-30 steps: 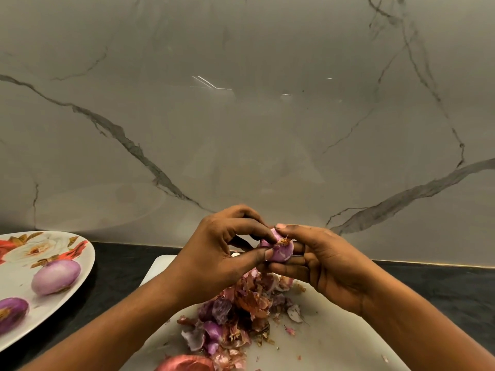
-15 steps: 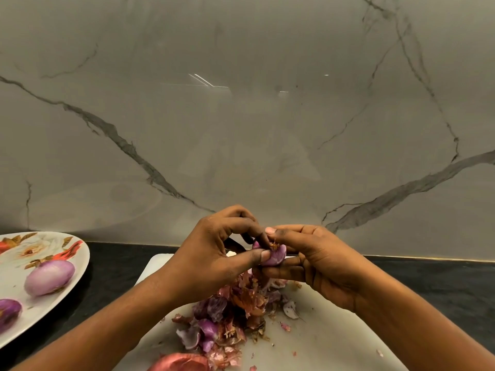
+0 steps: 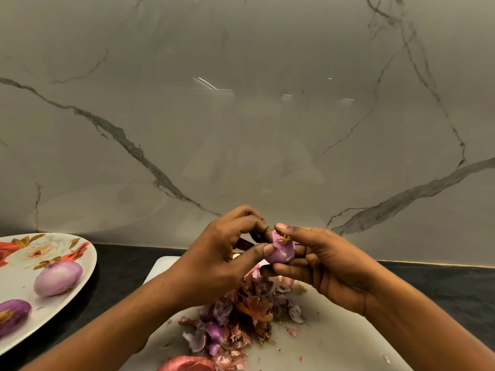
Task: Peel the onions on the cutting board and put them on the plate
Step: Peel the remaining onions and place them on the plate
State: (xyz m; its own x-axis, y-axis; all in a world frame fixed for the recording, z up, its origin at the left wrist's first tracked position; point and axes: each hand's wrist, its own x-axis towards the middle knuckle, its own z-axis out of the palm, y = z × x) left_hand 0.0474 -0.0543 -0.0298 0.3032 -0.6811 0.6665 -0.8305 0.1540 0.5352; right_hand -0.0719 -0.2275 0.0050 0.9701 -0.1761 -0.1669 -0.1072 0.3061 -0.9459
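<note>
A small purple onion (image 3: 281, 250) with a brown root tuft is held above the white cutting board (image 3: 334, 333). My right hand (image 3: 324, 266) cradles it in curled fingers, thumb on top. My left hand (image 3: 225, 253) pinches its left side between thumb and fingers. Below them lies a pile of onion skins (image 3: 241, 317). An unpeeled reddish onion (image 3: 187, 364) sits at the board's near edge. On the flowered plate (image 3: 16, 338) at the left lie two peeled onions, a pale one (image 3: 57, 278) and a darker one (image 3: 13, 313).
The board and plate rest on a dark countertop (image 3: 428, 279). A grey marble wall (image 3: 241, 116) rises right behind it. Small skin flakes (image 3: 292, 331) are scattered over the board.
The onion has turned in my fingers and shows more of its peeled purple face. Both hands stay together over the skin pile.
</note>
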